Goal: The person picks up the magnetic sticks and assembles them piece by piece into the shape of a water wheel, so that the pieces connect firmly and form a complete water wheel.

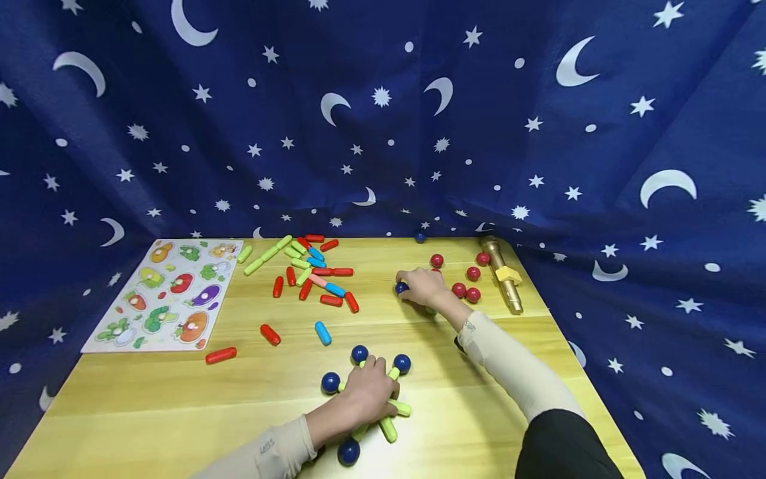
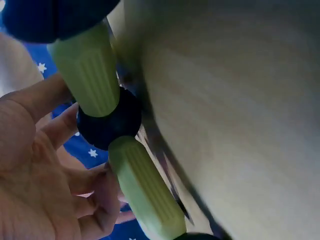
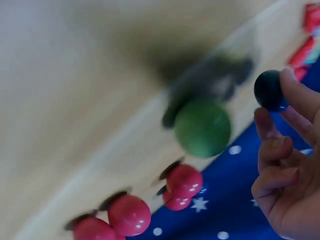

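Note:
My left hand (image 1: pixel 365 394) holds a construction of lime-green rods (image 1: pixel 388 429) and dark blue balls (image 1: pixel 331 382) on the table near the front. The rods spread out from under the palm, with blue balls on several ends; the middle is hidden by the hand. In the left wrist view the fingers curl against two green rods (image 2: pixel 147 187) joined through a blue ball (image 2: pixel 111 120). Farther back and to the right, my right hand (image 1: pixel 423 287) pinches a single dark blue ball (image 3: pixel 270 90) between thumb and fingertips. A green ball (image 3: pixel 202 127) lies close by.
Several red balls (image 1: pixel 459 290) lie right of my right hand, beside a gold tube with a yellow block (image 1: pixel 508 275). Red, green and blue rods (image 1: pixel 331 301) are scattered at back left, near a vegetable puzzle board (image 1: pixel 167 296). Another blue ball (image 1: pixel 420 237) sits at the back edge.

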Demonstrator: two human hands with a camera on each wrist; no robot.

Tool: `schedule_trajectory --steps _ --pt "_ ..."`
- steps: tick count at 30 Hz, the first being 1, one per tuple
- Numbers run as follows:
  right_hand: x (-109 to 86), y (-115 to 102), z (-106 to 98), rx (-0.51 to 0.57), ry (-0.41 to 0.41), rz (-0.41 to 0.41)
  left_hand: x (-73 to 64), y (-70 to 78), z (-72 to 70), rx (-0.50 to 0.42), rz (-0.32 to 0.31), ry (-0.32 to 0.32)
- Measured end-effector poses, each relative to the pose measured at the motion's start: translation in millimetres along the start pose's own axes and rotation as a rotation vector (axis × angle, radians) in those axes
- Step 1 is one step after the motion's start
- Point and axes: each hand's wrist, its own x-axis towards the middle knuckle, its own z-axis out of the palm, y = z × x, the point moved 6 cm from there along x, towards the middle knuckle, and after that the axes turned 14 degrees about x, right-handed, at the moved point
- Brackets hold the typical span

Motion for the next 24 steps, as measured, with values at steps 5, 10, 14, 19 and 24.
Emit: schedule_trajectory --steps 5,10,14,19,24 --pt "-64.4 -19.6 -4.6 0.181 0.057 -0.054 -1.9 -1.6 4.6 -0.101 -0.026 0.036" --pt "-126.5 -15.0 0.0 0.286 0.032 0.014 -0.9 -9.7 8.0 -0.234 -0.054 0.031" --pt "-162.5 -9.4 16.4 0.38 0.0 0.037 0.0 -12.4 9.5 -0.267 -0.059 0.047" --pt "-181.8 -21.2 31.0 0.444 -0.053 -0.023 1.0 -12.7 8.9 -0.258 -0.074 0.032" --pt "-180.0 -37.6 38.1 0.418 -0.128 -0.107 0.3 -11.1 7.6 -0.223 -0.095 0.019"
